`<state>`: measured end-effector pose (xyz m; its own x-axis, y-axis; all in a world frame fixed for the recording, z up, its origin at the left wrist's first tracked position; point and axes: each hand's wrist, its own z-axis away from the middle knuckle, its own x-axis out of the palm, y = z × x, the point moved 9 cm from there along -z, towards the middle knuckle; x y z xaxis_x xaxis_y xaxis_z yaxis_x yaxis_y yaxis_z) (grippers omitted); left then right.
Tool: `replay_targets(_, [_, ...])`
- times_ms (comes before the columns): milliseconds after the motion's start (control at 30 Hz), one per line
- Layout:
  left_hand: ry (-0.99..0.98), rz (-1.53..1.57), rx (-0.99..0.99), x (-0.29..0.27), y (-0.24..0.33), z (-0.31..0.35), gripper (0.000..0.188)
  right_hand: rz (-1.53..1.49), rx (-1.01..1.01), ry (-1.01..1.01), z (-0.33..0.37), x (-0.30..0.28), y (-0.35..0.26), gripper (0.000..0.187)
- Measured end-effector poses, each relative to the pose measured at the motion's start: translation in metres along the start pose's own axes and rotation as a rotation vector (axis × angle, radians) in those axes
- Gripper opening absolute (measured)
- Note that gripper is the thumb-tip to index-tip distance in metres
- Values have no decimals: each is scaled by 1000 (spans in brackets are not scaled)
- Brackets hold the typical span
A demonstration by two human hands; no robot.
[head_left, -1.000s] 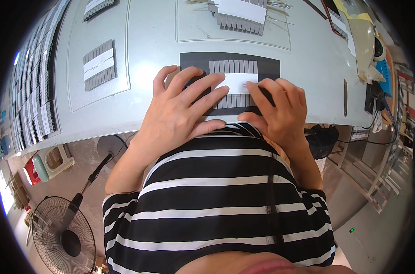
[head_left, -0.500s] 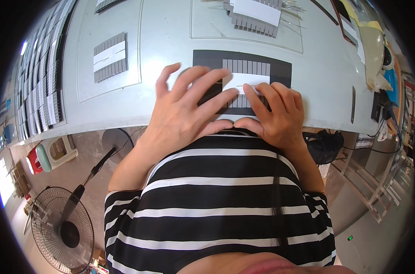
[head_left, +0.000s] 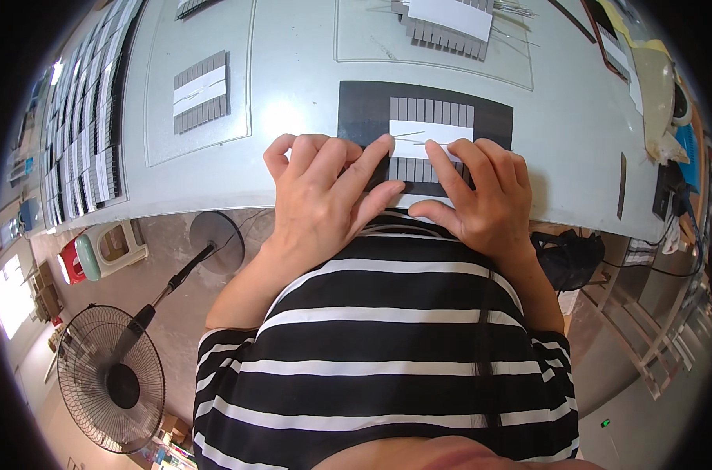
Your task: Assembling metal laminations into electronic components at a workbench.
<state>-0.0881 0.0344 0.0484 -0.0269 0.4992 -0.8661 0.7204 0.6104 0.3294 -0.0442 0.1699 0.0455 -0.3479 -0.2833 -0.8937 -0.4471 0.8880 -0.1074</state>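
The fingers of the left hand [head_left: 320, 184] are loosely bent around nothing I can see, thumb apart from forefinger, whose tip meets the left edge of a white band [head_left: 451, 131]. The forefinger of the right hand [head_left: 489, 192] reaches onto that band, its thumb well clear; whether either tip pins the thin wires [head_left: 408, 134] there, I can't tell. The band crosses a grey slotted piece [head_left: 432, 110], lying just ahead of both thumbs, flat on a dark mat [head_left: 493, 125]. Farther left on the desk [head_left: 293, 94] sits a similar piece [head_left: 201, 90]
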Motion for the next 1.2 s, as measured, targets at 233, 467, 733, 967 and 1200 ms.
replay_targets(233, [45,-13,32,4,5,-7,40,-38,-7,27,-1,-2,1,64])
replay_targets(467, [48,-67,60,4,14,-14,36,-75,-28,26,-3,-4,1,60])
replay_targets(733, [-15,-16,108,18,16,-16,41,-92,-13,59,-3,-3,-1,57])
replay_targets(967, [-10,-25,139,13,21,-22,42,-55,-1,81,-4,-8,1,56])
replay_targets(1200, [-74,-101,133,15,16,-23,43,-196,73,358,15,-63,55,36])
